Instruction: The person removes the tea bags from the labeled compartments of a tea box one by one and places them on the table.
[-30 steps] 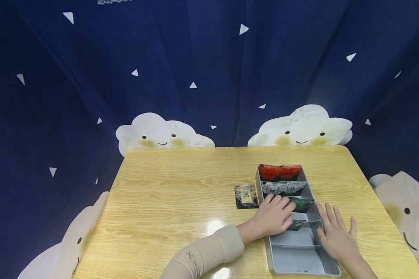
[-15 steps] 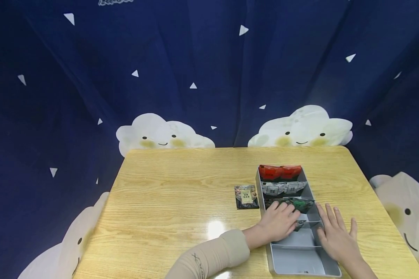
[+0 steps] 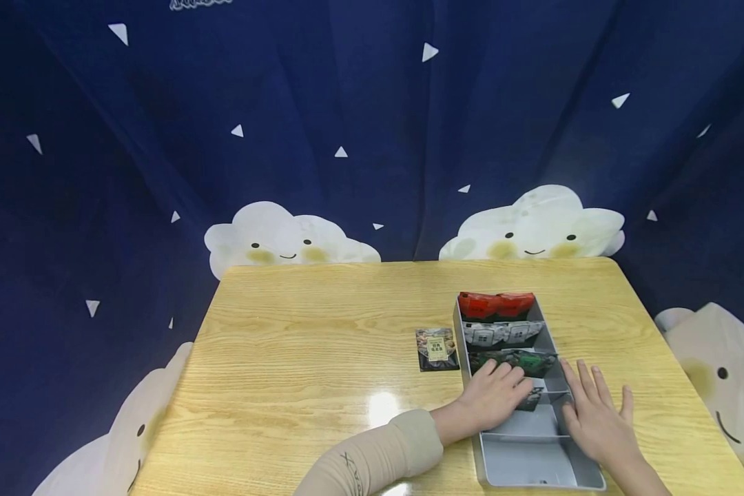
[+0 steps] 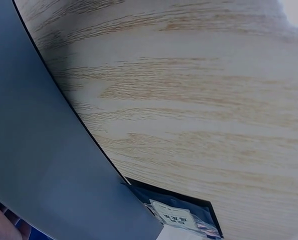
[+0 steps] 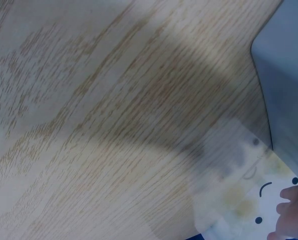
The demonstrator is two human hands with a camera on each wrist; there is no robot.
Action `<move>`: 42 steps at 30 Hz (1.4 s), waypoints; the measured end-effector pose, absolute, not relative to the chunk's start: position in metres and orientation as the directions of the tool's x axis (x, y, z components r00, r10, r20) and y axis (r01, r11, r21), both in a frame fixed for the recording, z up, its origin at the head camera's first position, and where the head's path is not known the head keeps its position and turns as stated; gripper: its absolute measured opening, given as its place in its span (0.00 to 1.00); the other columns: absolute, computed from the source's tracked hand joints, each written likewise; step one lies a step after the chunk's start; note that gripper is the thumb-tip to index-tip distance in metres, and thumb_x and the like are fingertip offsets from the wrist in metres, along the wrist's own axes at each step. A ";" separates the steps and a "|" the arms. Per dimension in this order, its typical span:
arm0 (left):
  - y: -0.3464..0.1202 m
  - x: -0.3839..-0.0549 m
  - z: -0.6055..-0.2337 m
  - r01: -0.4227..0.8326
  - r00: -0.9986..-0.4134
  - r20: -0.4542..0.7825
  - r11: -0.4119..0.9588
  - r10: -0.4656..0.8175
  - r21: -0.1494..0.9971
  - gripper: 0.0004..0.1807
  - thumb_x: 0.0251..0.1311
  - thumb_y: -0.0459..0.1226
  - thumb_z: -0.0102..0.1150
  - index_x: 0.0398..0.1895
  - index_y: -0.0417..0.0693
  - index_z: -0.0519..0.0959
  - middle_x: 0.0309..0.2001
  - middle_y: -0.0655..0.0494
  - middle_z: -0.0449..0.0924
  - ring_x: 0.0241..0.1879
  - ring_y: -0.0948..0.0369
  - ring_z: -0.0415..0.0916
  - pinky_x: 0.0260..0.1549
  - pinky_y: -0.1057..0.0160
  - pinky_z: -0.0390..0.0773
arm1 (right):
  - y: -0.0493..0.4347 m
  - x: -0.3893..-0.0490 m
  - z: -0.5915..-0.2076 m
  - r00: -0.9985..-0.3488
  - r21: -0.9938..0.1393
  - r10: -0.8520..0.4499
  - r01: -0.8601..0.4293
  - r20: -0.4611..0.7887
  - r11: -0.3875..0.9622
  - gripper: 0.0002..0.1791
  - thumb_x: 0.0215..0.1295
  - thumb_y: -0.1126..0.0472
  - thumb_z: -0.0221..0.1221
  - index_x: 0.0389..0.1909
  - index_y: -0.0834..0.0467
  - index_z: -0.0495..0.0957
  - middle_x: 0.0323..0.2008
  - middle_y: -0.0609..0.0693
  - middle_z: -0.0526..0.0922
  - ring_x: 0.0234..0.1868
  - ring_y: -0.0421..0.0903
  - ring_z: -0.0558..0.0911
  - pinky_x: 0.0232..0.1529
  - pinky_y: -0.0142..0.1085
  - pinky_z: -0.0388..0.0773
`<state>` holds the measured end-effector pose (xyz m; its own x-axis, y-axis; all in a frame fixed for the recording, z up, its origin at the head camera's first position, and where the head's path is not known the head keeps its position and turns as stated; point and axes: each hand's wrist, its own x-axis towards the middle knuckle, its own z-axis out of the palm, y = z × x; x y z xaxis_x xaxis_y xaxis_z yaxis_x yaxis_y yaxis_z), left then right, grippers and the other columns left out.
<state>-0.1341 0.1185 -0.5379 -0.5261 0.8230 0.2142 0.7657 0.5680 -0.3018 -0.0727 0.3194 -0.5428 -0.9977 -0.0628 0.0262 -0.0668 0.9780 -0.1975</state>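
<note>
A long grey divided box (image 3: 529, 465) lies on the table. My left hand (image 3: 494, 399) reaches over its left wall with bent fingers, by the row of dark green sachets (image 3: 536, 363). Its fingertips are hidden, so whether they pinch anything does not show. To the right of that hand, a dark sachet (image 3: 529, 399) is partly visible in the compartment behind. My right hand (image 3: 598, 417) rests along the box's right side, fingers straight and spread. Only a bit of the left hand (image 4: 6, 225) shows in the left wrist view, and of the right hand (image 5: 294, 212) in its own.
Red sachets (image 3: 497, 305) and grey-white sachets (image 3: 502, 335) stand in the far compartments. One loose sachet (image 3: 437, 350) with a pale label lies flat on the wooden table (image 3: 310, 358), left of the box. A dark blue curtain (image 3: 322, 89) hangs behind.
My left hand has drawn back slightly toward me and right, uncovering more of the dark green sachet row. The right hand and the box have stayed in place.
</note>
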 end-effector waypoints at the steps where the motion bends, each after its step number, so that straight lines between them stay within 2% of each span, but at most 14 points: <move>1: 0.118 -0.134 -0.538 0.766 -0.524 0.210 0.564 0.826 -0.307 0.12 0.67 0.46 0.34 0.49 0.67 0.67 0.44 0.69 0.65 0.42 0.68 0.63 0.41 0.68 0.62 | 0.319 -0.072 -0.543 -0.998 -0.196 -0.063 -0.067 0.028 0.978 0.41 0.65 0.58 0.44 0.71 0.47 0.30 0.69 0.63 0.43 0.70 0.58 0.33 0.57 0.61 0.17; 8: 0.117 -0.133 -0.539 0.762 -0.513 0.244 0.568 0.823 -0.311 0.12 0.66 0.46 0.34 0.48 0.66 0.67 0.45 0.69 0.65 0.42 0.68 0.62 0.42 0.68 0.61 | 0.320 -0.073 -0.545 -0.998 -0.188 -0.061 -0.067 0.034 0.980 0.41 0.65 0.58 0.44 0.71 0.47 0.30 0.69 0.63 0.42 0.70 0.59 0.34 0.57 0.61 0.17; 11: 0.117 -0.131 -0.537 0.761 -0.516 0.267 0.579 0.814 -0.294 0.12 0.67 0.46 0.34 0.48 0.66 0.68 0.43 0.69 0.65 0.41 0.68 0.62 0.41 0.68 0.61 | 0.321 -0.073 -0.545 -0.998 -0.188 -0.062 -0.067 0.031 0.980 0.41 0.65 0.58 0.44 0.71 0.47 0.29 0.70 0.63 0.41 0.70 0.57 0.30 0.57 0.61 0.17; 14: 0.116 -0.130 -0.532 0.763 -0.522 0.283 0.589 0.805 -0.267 0.12 0.67 0.46 0.35 0.47 0.66 0.69 0.42 0.69 0.65 0.40 0.68 0.62 0.41 0.68 0.61 | 0.321 -0.073 -0.546 -0.997 -0.189 -0.063 -0.069 0.036 0.980 0.41 0.65 0.58 0.44 0.71 0.47 0.30 0.70 0.63 0.42 0.70 0.57 0.31 0.57 0.61 0.18; 22: 0.112 -0.132 -0.505 0.745 -0.548 0.358 0.636 0.756 -0.203 0.09 0.62 0.44 0.45 0.43 0.66 0.71 0.39 0.68 0.66 0.37 0.67 0.63 0.42 0.67 0.63 | 0.321 -0.073 -0.546 -0.997 -0.189 -0.060 -0.066 0.038 0.980 0.40 0.65 0.58 0.44 0.71 0.47 0.31 0.69 0.63 0.43 0.70 0.60 0.37 0.57 0.63 0.20; 33: 0.086 -0.143 -0.473 0.722 -0.546 0.489 0.679 0.680 -0.137 0.09 0.66 0.43 0.39 0.38 0.63 0.73 0.36 0.65 0.67 0.36 0.66 0.64 0.45 0.65 0.63 | 0.319 -0.072 -0.545 -0.996 -0.193 -0.064 -0.074 0.060 0.978 0.40 0.64 0.58 0.43 0.71 0.48 0.32 0.69 0.63 0.45 0.70 0.58 0.36 0.58 0.62 0.19; 35: 0.079 -0.146 -0.470 0.711 -0.554 0.502 0.691 0.664 -0.128 0.09 0.65 0.43 0.39 0.38 0.63 0.73 0.36 0.64 0.67 0.37 0.65 0.64 0.46 0.64 0.63 | 0.318 -0.072 -0.544 -0.996 -0.197 -0.062 -0.072 0.058 0.978 0.40 0.64 0.58 0.43 0.71 0.48 0.32 0.69 0.63 0.46 0.70 0.59 0.37 0.58 0.61 0.19; 39: 0.062 -0.151 -0.467 0.686 -0.580 0.506 0.718 0.638 -0.119 0.09 0.65 0.42 0.39 0.36 0.61 0.72 0.35 0.63 0.65 0.37 0.64 0.63 0.47 0.63 0.64 | 0.318 -0.072 -0.543 -0.997 -0.199 -0.062 -0.070 0.047 0.978 0.40 0.64 0.58 0.43 0.71 0.48 0.31 0.69 0.64 0.45 0.70 0.55 0.30 0.57 0.61 0.18; 42: 0.049 -0.156 -0.468 0.674 -0.603 0.507 0.734 0.616 -0.090 0.08 0.66 0.42 0.39 0.35 0.60 0.71 0.34 0.62 0.64 0.37 0.64 0.64 0.46 0.63 0.64 | 0.319 -0.073 -0.544 -0.997 -0.199 -0.065 -0.074 0.049 0.977 0.39 0.65 0.58 0.42 0.71 0.48 0.31 0.69 0.64 0.46 0.70 0.54 0.29 0.57 0.61 0.17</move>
<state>-0.1563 0.0492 -0.4676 -0.6032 0.6159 0.5068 0.6736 0.7336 -0.0898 -0.0727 0.3190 -0.5437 -0.9967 -0.0655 0.0490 -0.0740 0.9772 -0.1990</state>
